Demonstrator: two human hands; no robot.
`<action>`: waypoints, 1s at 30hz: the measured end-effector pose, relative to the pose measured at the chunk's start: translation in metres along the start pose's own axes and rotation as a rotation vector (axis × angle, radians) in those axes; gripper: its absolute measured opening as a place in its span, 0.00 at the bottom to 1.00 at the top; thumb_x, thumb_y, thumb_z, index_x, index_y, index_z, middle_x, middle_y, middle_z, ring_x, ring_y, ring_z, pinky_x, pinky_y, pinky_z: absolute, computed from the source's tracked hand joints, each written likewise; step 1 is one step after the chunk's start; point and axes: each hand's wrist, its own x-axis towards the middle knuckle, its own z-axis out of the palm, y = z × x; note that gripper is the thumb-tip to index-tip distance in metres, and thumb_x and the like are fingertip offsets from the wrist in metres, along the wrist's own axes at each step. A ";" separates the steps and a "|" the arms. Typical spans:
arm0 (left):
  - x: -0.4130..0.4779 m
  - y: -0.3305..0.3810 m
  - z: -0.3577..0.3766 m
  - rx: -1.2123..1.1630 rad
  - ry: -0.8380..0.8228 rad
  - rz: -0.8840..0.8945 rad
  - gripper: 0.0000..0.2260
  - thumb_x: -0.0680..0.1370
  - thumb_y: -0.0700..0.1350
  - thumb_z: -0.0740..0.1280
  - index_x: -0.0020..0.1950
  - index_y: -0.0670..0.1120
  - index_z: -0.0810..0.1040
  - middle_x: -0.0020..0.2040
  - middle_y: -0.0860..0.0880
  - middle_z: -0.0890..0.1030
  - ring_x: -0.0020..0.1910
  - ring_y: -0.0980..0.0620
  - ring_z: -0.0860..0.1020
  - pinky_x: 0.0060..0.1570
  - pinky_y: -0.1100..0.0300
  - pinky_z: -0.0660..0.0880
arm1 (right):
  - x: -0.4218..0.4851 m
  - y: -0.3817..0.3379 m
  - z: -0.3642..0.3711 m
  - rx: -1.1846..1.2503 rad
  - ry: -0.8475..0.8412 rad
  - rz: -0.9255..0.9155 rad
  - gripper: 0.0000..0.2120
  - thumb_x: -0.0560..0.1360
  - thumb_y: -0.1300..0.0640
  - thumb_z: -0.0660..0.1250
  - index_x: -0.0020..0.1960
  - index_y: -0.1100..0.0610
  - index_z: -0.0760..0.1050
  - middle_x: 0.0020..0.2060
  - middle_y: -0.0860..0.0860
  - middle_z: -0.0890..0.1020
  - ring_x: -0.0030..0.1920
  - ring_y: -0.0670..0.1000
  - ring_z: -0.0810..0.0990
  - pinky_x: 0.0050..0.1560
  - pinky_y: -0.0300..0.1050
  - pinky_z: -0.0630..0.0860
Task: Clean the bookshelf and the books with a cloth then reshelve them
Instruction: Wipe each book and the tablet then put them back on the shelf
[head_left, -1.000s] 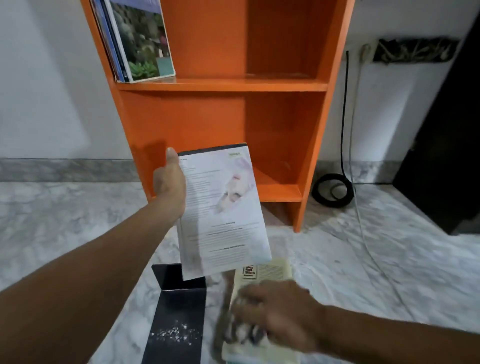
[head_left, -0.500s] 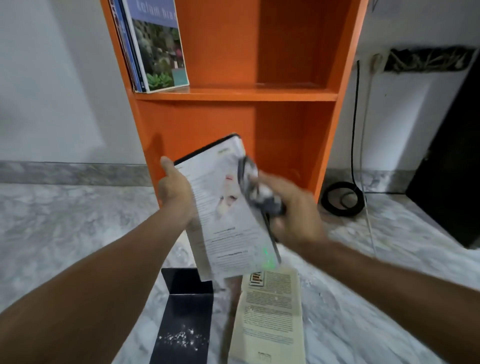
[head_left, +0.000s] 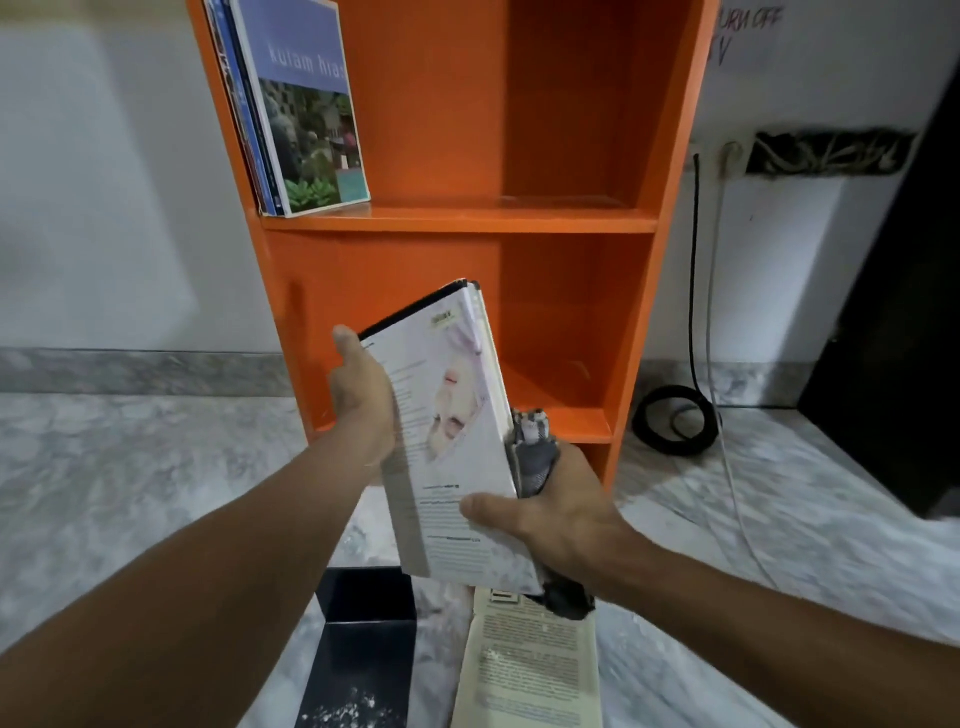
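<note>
Book (head_left: 452, 467), cloth (head_left: 535, 457): one each, held.

1 bookshelf (head_left: 571, 223), 1 cloth (head_left: 535, 452), 1 held book (head_left: 452, 441). 2 on floor: black book (head_left: 363, 649), cream book (head_left: 535, 665). Shelved books (head_left: 306, 130): several, exact count unclear.

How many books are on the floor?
2: a black book, and a cream book right of it, partly hidden by the held book; others may lie out of sight.
</note>
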 end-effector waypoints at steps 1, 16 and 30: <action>-0.006 0.003 0.006 0.017 -0.073 0.008 0.29 0.80 0.66 0.49 0.48 0.45 0.80 0.43 0.47 0.82 0.40 0.46 0.81 0.43 0.55 0.77 | 0.001 0.001 0.001 -0.038 0.074 -0.014 0.19 0.67 0.58 0.79 0.55 0.52 0.77 0.44 0.45 0.85 0.43 0.44 0.84 0.47 0.45 0.82; -0.042 0.006 0.050 -0.023 -0.082 -0.002 0.14 0.75 0.49 0.71 0.44 0.39 0.75 0.44 0.44 0.78 0.41 0.47 0.76 0.42 0.54 0.72 | 0.008 0.026 -0.022 -0.807 0.157 -0.452 0.16 0.70 0.47 0.68 0.54 0.46 0.66 0.48 0.48 0.76 0.45 0.52 0.75 0.39 0.46 0.73; -0.034 0.000 0.040 0.257 -0.172 0.261 0.23 0.80 0.59 0.61 0.32 0.46 0.63 0.33 0.46 0.70 0.31 0.46 0.68 0.32 0.55 0.65 | 0.067 -0.028 -0.042 -0.975 0.321 -0.421 0.32 0.72 0.57 0.70 0.73 0.43 0.65 0.75 0.56 0.64 0.74 0.63 0.61 0.72 0.62 0.60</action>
